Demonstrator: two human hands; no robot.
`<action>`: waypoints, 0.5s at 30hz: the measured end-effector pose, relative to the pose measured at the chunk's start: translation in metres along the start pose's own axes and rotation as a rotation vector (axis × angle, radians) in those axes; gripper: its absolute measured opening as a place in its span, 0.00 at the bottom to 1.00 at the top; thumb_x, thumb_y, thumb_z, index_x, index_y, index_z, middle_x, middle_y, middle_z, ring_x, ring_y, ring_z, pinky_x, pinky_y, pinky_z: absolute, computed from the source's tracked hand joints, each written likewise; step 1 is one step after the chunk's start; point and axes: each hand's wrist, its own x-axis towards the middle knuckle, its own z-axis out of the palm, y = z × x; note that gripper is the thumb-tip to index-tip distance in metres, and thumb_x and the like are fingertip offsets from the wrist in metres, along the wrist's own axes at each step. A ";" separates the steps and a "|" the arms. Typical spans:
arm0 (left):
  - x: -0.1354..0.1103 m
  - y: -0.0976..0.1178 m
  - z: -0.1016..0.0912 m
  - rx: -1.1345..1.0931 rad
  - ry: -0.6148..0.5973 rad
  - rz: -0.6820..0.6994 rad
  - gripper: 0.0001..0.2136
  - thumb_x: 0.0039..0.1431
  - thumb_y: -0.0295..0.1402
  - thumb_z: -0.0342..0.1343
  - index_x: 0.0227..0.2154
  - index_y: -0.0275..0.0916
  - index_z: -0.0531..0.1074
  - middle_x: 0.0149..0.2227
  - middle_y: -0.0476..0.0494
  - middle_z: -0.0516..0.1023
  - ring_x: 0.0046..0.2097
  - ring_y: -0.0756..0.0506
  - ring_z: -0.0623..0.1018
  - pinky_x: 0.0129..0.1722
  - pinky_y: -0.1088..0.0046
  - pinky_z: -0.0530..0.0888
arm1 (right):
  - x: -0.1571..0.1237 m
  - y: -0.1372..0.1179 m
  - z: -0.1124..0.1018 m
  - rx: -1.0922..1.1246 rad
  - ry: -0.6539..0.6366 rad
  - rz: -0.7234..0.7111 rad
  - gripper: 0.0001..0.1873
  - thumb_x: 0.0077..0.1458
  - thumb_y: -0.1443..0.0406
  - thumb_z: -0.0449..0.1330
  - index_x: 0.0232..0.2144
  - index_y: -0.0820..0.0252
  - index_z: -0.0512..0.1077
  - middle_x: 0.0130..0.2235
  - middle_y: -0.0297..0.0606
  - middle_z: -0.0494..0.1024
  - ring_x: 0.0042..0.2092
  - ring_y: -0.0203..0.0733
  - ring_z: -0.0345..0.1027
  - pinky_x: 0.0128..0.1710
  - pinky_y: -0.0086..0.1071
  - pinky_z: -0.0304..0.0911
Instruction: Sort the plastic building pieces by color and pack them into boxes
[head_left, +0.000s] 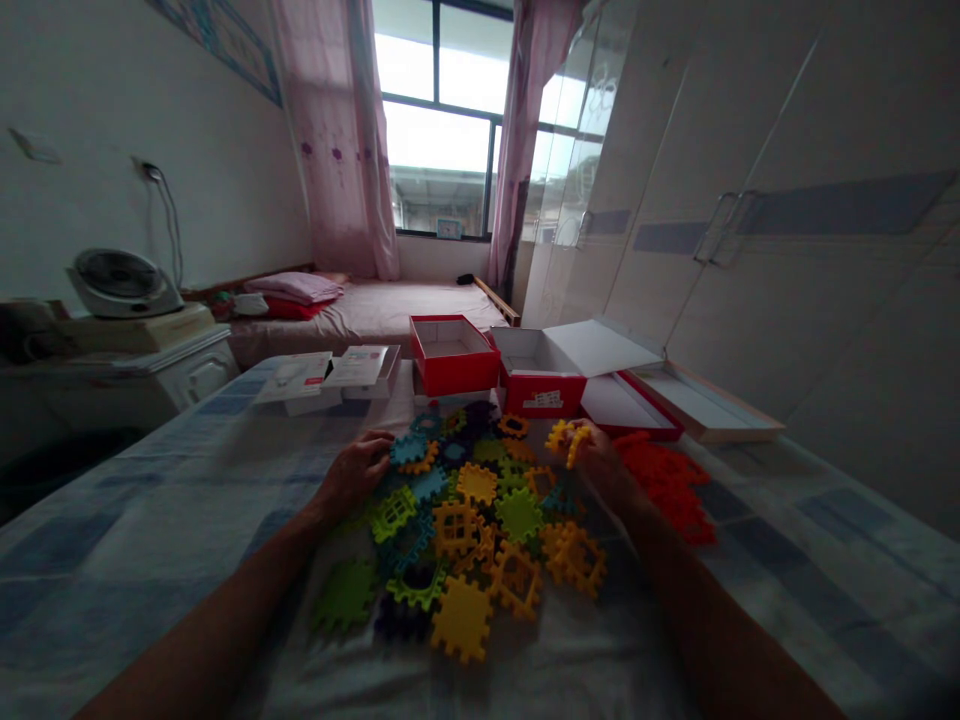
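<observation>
A loose pile of toothed plastic building tiles lies in front of me, in yellow, green, blue, orange and dark purple; some are solid and some have window cut-outs. My right hand (600,465) is closed on yellow building tiles (568,441) above the pile's right side. At the far left edge of the pile, my left hand (358,468) rests with loosely bent fingers beside a light blue tile (407,449); whether it touches the tile is unclear. Red tiles (667,485) are heaped to the right, partly behind my right forearm.
Behind the pile stand an open red box (455,376) and a second red box (541,392), with lids (709,400) to their right. White boxes (367,370) with papers sit at the back left. A checked cloth (817,560) lies underneath. A fan (120,282) stands on a cabinet farther left.
</observation>
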 end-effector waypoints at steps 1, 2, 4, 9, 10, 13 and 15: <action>0.000 -0.001 0.000 -0.002 0.001 0.001 0.14 0.49 0.38 0.47 0.31 0.39 0.76 0.43 0.42 0.76 0.43 0.44 0.76 0.47 0.68 0.71 | -0.001 -0.002 -0.003 0.006 0.024 -0.006 0.20 0.52 0.50 0.47 0.37 0.58 0.64 0.35 0.40 0.71 0.35 0.41 0.65 0.33 0.32 0.63; 0.000 -0.001 0.000 -0.003 0.003 0.002 0.14 0.49 0.38 0.47 0.31 0.39 0.76 0.43 0.42 0.76 0.43 0.44 0.76 0.47 0.68 0.71 | -0.002 -0.004 -0.007 0.013 0.033 -0.012 0.21 0.53 0.49 0.47 0.36 0.58 0.64 0.35 0.41 0.71 0.35 0.41 0.65 0.34 0.32 0.62; 0.000 -0.003 0.001 -0.005 0.005 0.003 0.15 0.49 0.38 0.47 0.32 0.39 0.76 0.43 0.42 0.76 0.43 0.44 0.76 0.47 0.67 0.71 | -0.006 -0.009 -0.011 0.008 -0.050 -0.027 0.21 0.51 0.48 0.50 0.33 0.59 0.64 0.33 0.39 0.70 0.34 0.40 0.64 0.32 0.31 0.62; 0.000 -0.005 0.002 -0.001 0.005 0.004 0.15 0.50 0.39 0.47 0.33 0.38 0.76 0.44 0.40 0.75 0.44 0.43 0.76 0.48 0.66 0.71 | -0.011 -0.015 -0.002 -0.262 -0.348 -0.037 0.15 0.46 0.54 0.57 0.24 0.60 0.61 0.25 0.31 0.64 0.28 0.34 0.57 0.26 0.27 0.53; 0.000 -0.005 0.002 0.000 0.006 0.003 0.15 0.50 0.39 0.47 0.33 0.38 0.76 0.44 0.40 0.75 0.44 0.43 0.76 0.48 0.66 0.71 | -0.011 -0.015 0.001 -0.310 -0.329 -0.039 0.14 0.46 0.56 0.57 0.23 0.60 0.61 0.25 0.30 0.63 0.28 0.33 0.56 0.26 0.27 0.52; 0.000 -0.005 0.002 0.001 0.008 0.003 0.15 0.50 0.40 0.48 0.32 0.39 0.76 0.44 0.40 0.76 0.44 0.43 0.76 0.47 0.66 0.71 | -0.011 -0.018 0.001 -0.237 -0.248 -0.039 0.13 0.47 0.56 0.56 0.27 0.60 0.62 0.26 0.30 0.65 0.29 0.34 0.59 0.27 0.27 0.55; 0.000 -0.005 0.002 -0.002 0.005 0.004 0.15 0.50 0.40 0.48 0.32 0.39 0.76 0.44 0.41 0.76 0.44 0.43 0.76 0.47 0.66 0.71 | -0.010 -0.019 -0.001 -0.033 -0.182 -0.014 0.15 0.49 0.54 0.55 0.33 0.60 0.62 0.31 0.34 0.70 0.32 0.37 0.64 0.31 0.29 0.60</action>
